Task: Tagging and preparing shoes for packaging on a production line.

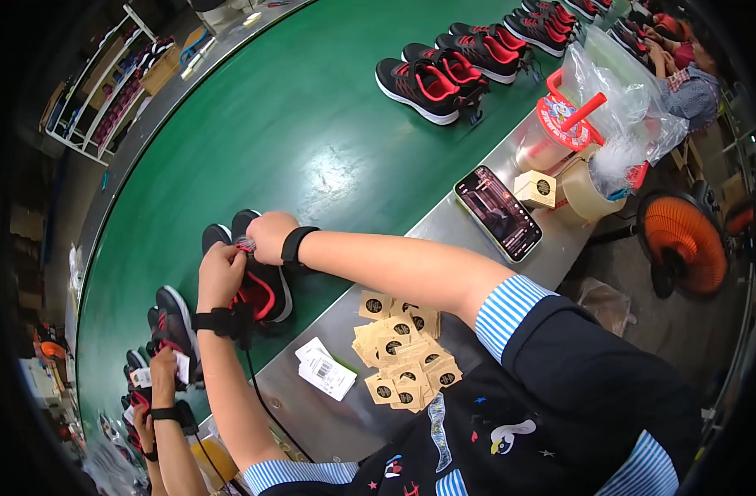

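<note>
A pair of black sneakers with red linings (270,296) rests on the green belt in front of me. My left hand (221,275) pinches at the laces of the nearer shoe, with its fingertips pressed together. Right beside it, my right hand (272,236) is closed over the front of the shoes. Thin whitish strands show between the two hands, but what exactly the fingers hold is too small to make out. Close to my body, a heap of small tan tags with black round marks (403,351) lies on the metal ledge, beside white barcode tags (325,369).
A lit phone (500,213), a lidded cup with a red straw (556,132) and a beige container (583,190) stand on the ledge at right. More sneakers (430,89) line the belt's far right. Left, a co-worker's hand (164,368) handles a tagged shoe. An orange fan (684,244) stands right.
</note>
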`<state>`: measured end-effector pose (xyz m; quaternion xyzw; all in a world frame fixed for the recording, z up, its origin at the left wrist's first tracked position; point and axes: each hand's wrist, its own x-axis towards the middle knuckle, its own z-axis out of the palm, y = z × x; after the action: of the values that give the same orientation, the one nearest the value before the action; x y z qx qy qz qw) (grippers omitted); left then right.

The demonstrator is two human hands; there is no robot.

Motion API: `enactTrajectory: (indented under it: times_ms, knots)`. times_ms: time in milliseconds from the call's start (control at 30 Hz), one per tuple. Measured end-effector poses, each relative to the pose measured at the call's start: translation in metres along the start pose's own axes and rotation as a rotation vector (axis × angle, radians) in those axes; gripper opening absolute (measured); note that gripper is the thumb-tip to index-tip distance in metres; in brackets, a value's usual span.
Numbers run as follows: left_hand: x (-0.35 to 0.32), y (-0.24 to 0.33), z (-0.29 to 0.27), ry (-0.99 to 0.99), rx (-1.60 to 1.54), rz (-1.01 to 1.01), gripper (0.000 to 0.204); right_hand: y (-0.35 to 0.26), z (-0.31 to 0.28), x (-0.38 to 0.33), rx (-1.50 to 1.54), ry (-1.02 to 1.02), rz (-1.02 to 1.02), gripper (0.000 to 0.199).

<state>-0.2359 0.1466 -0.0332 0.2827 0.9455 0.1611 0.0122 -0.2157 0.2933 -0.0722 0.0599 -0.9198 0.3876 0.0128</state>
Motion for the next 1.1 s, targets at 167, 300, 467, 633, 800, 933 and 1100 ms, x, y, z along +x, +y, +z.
enactTrajectory:
  times_ms: [167, 300, 467, 633, 800, 933, 1100]
  knots:
    - [-0.014, -0.007, -0.001, 0.127, -0.196, 0.111, 0.015, -0.008, 0.002, -0.001, -0.023, -0.086, 0.007, 0.016]
    - [-0.008, -0.014, -0.004, 0.035, -0.193, -0.048, 0.013, -0.014, 0.017, 0.003, 0.057, 0.007, 0.016, 0.015]
    - [-0.001, -0.029, -0.006, -0.179, -0.344, -0.289, 0.011, -0.018, 0.03, -0.002, 0.093, 0.106, 0.02, 0.014]
    - [-0.013, -0.037, 0.003, 0.079, -0.19, -0.094, 0.015, -0.015, 0.028, 0.001, 0.078, 0.16, -0.108, 0.013]
    - [-0.018, -0.033, 0.007, 0.222, -0.494, -0.197, 0.014, -0.011, 0.028, 0.002, 0.102, 0.188, -0.156, 0.013]
    - [-0.024, -0.038, 0.006, 0.319, -0.77, -0.176, 0.013, -0.016, 0.027, 0.002, 0.072, 0.111, -0.093, 0.012]
    - [-0.028, -0.011, 0.006, 0.222, -0.575, -0.088, 0.013, -0.022, 0.021, 0.013, 0.26, 0.195, -0.103, 0.016]
